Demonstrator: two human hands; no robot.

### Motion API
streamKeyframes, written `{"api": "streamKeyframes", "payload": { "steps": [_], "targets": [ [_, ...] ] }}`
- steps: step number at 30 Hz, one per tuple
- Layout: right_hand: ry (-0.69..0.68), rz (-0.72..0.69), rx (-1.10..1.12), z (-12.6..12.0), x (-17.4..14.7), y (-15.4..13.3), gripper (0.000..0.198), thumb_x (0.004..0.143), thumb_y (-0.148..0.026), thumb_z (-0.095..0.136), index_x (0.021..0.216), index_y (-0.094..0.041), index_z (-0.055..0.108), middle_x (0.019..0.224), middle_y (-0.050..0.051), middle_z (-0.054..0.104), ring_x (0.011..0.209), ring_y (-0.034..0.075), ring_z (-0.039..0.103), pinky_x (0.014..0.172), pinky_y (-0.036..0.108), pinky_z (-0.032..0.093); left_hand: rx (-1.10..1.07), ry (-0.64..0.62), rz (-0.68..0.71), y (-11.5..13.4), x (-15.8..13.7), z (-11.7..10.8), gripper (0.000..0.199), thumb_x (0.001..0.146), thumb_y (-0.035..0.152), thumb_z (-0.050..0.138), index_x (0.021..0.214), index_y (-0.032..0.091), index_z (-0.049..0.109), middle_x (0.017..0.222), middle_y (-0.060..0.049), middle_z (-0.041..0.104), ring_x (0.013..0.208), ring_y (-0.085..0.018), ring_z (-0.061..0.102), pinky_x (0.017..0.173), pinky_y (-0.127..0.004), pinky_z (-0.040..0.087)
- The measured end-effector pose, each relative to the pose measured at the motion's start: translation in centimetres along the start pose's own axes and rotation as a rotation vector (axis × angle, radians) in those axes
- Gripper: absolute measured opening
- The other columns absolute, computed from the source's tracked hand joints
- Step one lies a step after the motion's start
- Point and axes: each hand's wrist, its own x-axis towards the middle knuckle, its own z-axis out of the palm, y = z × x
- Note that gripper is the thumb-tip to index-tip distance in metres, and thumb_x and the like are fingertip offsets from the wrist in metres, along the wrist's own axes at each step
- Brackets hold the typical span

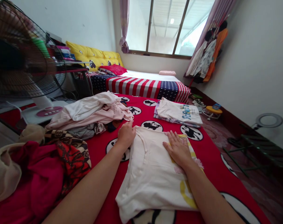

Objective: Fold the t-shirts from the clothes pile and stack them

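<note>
A cream-white T-shirt (155,174) with yellow and pink print lies partly folded on the red bedspread (99,155), right in front of me. At its far left corner, my left hand (126,135) pinches the edge of the cloth with the fingers closed. My right hand (178,148) rests flat on the far right part of the shirt, fingers stretched out over the printed area. Beyond it sits a stack of folded clothes (178,112), the top one white with blue lettering.
Rumpled white and pink clothes (92,109) lie at the left, with magenta and red patterned cloth (38,177) nearer me. A standing fan (22,62) is at far left. Behind is another bed (136,85). A dark green folding stool (265,149) stands on the right floor.
</note>
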Motion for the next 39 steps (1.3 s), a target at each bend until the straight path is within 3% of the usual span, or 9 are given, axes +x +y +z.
{"api": "streamKeyframes", "payload": {
  "steps": [4,8,14,19,22,26,33,35,39],
  "targets": [
    [0.009,0.0,0.006,0.2,0.1,0.0,0.061,0.095,-0.047,0.026,0.149,-0.018,0.025,0.156,0.003,0.021,0.144,0.021,0.016,0.114,0.055,0.011,-0.168,-0.048,-0.098,-1.3,1.0,0.0,0.03,0.085,0.039,0.053,0.098,0.019,0.072,0.092,-0.01,0.073,0.09,-0.025,0.066,0.075,-0.03,0.046],
    [0.016,-0.004,-0.003,0.4,0.1,0.1,0.061,0.095,-0.047,0.026,0.149,-0.019,0.024,0.156,0.003,0.021,0.144,0.021,0.016,0.114,0.055,0.012,-0.218,-0.066,-0.111,-1.7,1.3,0.8,0.027,0.077,0.045,0.062,0.08,0.021,0.073,0.077,-0.007,0.073,0.076,-0.023,0.066,0.063,-0.027,0.044],
    [0.029,-0.009,-0.011,0.5,0.1,0.0,0.061,0.096,-0.047,0.024,0.149,-0.019,0.025,0.156,0.004,0.022,0.144,0.021,0.016,0.114,0.054,0.013,-0.494,-0.032,-0.07,-2.0,1.5,1.7,0.025,0.065,0.034,0.072,0.083,0.017,0.07,0.072,-0.004,0.07,0.063,-0.015,0.062,0.055,-0.022,0.043],
    [0.013,-0.009,-0.009,0.3,0.1,0.0,0.061,0.096,-0.048,0.023,0.15,-0.019,0.024,0.157,0.004,0.021,0.144,0.022,0.016,0.114,0.054,0.013,-0.634,-0.127,-0.059,-1.8,1.7,1.5,0.03,0.068,0.038,0.067,0.087,0.015,0.07,0.063,-0.001,0.066,0.054,-0.013,0.058,0.05,-0.021,0.041],
    [0.016,-0.008,-0.003,0.2,0.0,0.0,0.061,0.096,-0.048,0.024,0.149,-0.019,0.024,0.156,0.003,0.021,0.144,0.021,0.016,0.114,0.054,0.013,-0.621,-0.126,-0.064,-1.6,1.6,1.1,0.027,0.069,0.037,0.064,0.081,0.014,0.07,0.062,-0.002,0.066,0.054,-0.013,0.057,0.049,-0.02,0.039],
    [0.011,-0.005,0.005,0.1,0.0,0.0,0.061,0.096,-0.047,0.023,0.149,-0.019,0.025,0.156,0.003,0.021,0.144,0.022,0.016,0.114,0.053,0.013,-0.543,-0.136,-0.031,-1.5,1.4,0.2,0.03,0.062,0.031,0.071,0.088,0.016,0.066,0.066,-0.001,0.067,0.054,-0.012,0.058,0.048,-0.019,0.04],
    [0.016,-0.012,0.004,0.2,0.0,0.0,0.061,0.095,-0.047,0.024,0.149,-0.019,0.026,0.156,0.004,0.023,0.144,0.022,0.017,0.114,0.053,0.013,-0.456,-0.203,0.04,-2.2,1.4,0.2,0.018,0.063,0.029,0.07,0.076,0.017,0.067,0.068,-0.002,0.068,0.059,-0.014,0.062,0.05,-0.02,0.042],
    [0.019,-0.014,0.008,0.3,0.1,0.0,0.061,0.095,-0.047,0.024,0.149,-0.019,0.026,0.156,0.005,0.023,0.144,0.023,0.017,0.114,0.054,0.013,-0.576,-0.182,-0.006,-2.1,1.4,0.3,0.015,0.061,0.024,0.07,0.074,0.017,0.066,0.065,0.0,0.066,0.056,-0.012,0.059,0.049,-0.019,0.04],
    [0.034,-0.017,0.02,0.3,0.1,0.1,0.059,0.095,-0.046,0.025,0.149,-0.02,0.027,0.156,0.004,0.024,0.144,0.022,0.018,0.113,0.054,0.013,-1.059,-0.126,-0.261,-1.4,1.7,0.2,0.018,0.055,0.016,0.071,0.069,0.016,0.059,0.054,0.005,0.056,0.048,-0.007,0.05,0.045,-0.016,0.036]
  ]
}}
